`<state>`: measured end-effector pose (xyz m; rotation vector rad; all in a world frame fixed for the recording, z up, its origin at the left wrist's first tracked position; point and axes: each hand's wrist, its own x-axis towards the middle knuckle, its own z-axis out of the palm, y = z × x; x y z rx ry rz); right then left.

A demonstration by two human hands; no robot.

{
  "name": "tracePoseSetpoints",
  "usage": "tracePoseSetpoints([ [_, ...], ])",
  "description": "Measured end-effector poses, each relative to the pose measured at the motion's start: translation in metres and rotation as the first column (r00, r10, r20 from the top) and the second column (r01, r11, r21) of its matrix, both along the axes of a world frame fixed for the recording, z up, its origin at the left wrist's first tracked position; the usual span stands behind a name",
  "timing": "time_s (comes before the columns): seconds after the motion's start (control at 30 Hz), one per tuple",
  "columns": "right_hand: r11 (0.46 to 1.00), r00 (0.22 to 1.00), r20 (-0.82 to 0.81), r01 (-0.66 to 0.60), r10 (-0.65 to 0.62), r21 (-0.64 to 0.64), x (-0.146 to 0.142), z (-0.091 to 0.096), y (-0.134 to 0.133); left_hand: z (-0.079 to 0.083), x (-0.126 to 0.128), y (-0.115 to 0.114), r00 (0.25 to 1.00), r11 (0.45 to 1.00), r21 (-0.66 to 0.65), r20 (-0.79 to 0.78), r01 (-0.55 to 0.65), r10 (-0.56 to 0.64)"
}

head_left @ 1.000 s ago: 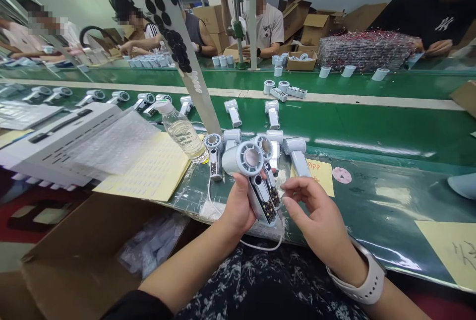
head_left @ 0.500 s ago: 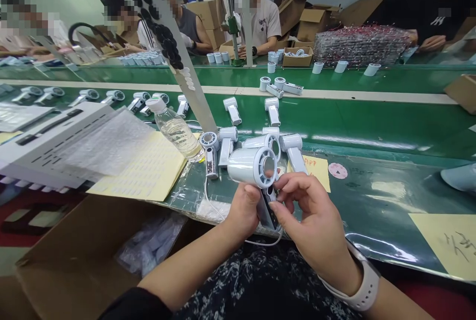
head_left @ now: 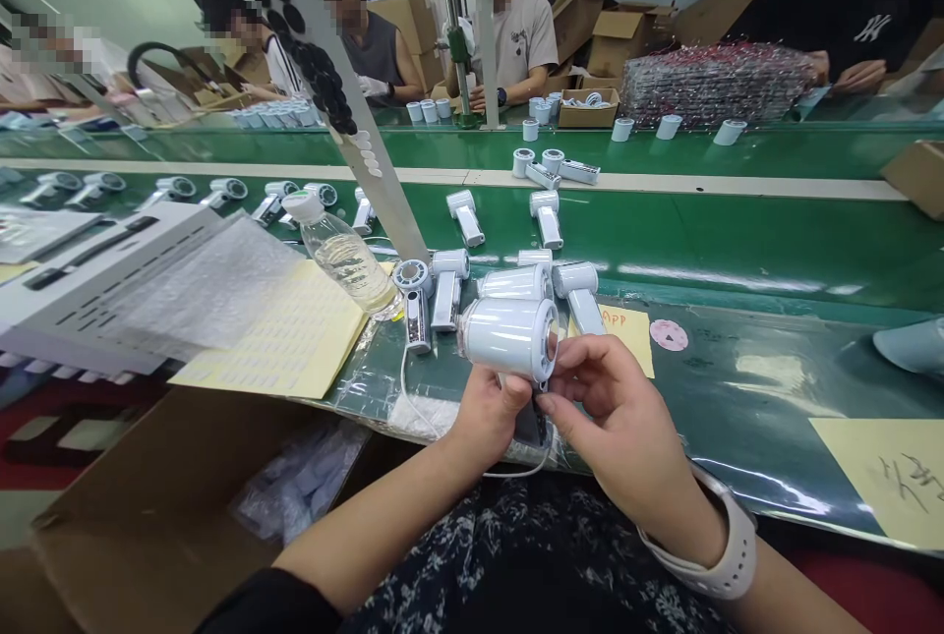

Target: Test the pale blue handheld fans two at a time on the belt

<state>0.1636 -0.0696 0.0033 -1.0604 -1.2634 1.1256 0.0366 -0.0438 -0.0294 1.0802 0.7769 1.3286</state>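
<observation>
My hands hold a white handheld fan, its round barrel (head_left: 507, 339) raised just above the green belt. My left hand (head_left: 487, 413) wraps the lower part, where the dark handle (head_left: 532, 423) is mostly hidden. My right hand (head_left: 616, 408) pinches the barrel's right rim with its fingertips. A thin white cable (head_left: 442, 423) loops from under my hands to a partly opened fan (head_left: 417, 305) on the belt. Several more white fans lie just ahead, the nearest (head_left: 514, 283) almost touching the barrel I hold.
A plastic water bottle (head_left: 343, 260) lies on yellow paper (head_left: 284, 329) to the left, beside a white sheet stack (head_left: 110, 270). A metal post (head_left: 383, 182) rises ahead. An open cardboard box (head_left: 147, 487) sits below left. Co-workers sit across the green belt (head_left: 700, 251).
The fan has turned in my hands, its round open face swinging away from me and to the right. The handle has dropped out of sight behind my fingers.
</observation>
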Motion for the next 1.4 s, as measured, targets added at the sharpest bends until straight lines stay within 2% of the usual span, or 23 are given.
tracePoseSetpoints([
  [0.13,1.0,0.996,-0.092,-0.008,0.01,0.027,0.003,-0.002,0.003,-0.004,0.002,0.0,0.998,0.998,-0.005,0.032,0.055,-0.055],
  [0.23,0.982,1.0,-0.028,0.016,-0.011,0.186,0.004,-0.007,0.0,-0.008,0.001,-0.001,0.996,0.996,-0.018,0.026,0.082,-0.081],
  [0.3,0.93,0.995,0.064,0.049,-0.078,0.364,0.005,-0.011,-0.003,-0.008,0.001,-0.002,0.998,0.997,-0.043,0.014,0.069,-0.069],
  [0.4,0.808,0.965,0.165,0.071,-0.205,0.585,0.011,-0.014,-0.007,-0.007,0.001,-0.003,0.998,0.995,-0.082,0.029,0.064,-0.061],
  [0.5,0.724,0.921,0.287,-0.009,-0.262,0.69,0.02,-0.013,-0.008,-0.004,-0.001,-0.002,0.997,0.997,-0.054,0.059,0.056,-0.053],
  [0.57,0.702,0.888,0.361,-0.063,-0.284,0.709,0.025,-0.01,-0.009,-0.002,-0.004,-0.001,0.996,0.998,-0.005,0.066,0.066,-0.066],
  [0.67,0.707,0.872,0.389,-0.072,-0.298,0.703,0.03,-0.006,-0.012,-0.001,-0.009,-0.002,0.988,0.988,0.009,0.029,0.152,-0.152],
  [0.8,0.739,0.873,0.403,-0.076,-0.275,0.67,0.031,-0.003,-0.013,0.0,-0.018,-0.004,0.963,0.969,0.011,-0.11,0.248,-0.245],
  [0.97,0.778,0.872,0.419,-0.075,-0.252,0.624,0.031,-0.003,-0.011,-0.002,-0.025,-0.003,0.923,0.924,0.083,-0.138,0.373,-0.36],
  [1.07,0.77,0.863,0.432,-0.082,-0.263,0.633,0.03,-0.003,-0.011,-0.002,-0.022,-0.001,0.918,0.919,0.082,-0.134,0.384,-0.372],
  [1.23,0.77,0.878,0.422,-0.103,-0.227,0.629,0.032,-0.007,-0.011,-0.006,-0.016,-0.001,0.943,0.941,0.073,-0.077,0.33,-0.325],
  [1.4,0.781,0.905,0.391,-0.119,-0.169,0.613,0.036,-0.008,-0.014,-0.009,-0.015,-0.001,0.955,0.951,-0.088,0.039,0.297,-0.294],
])
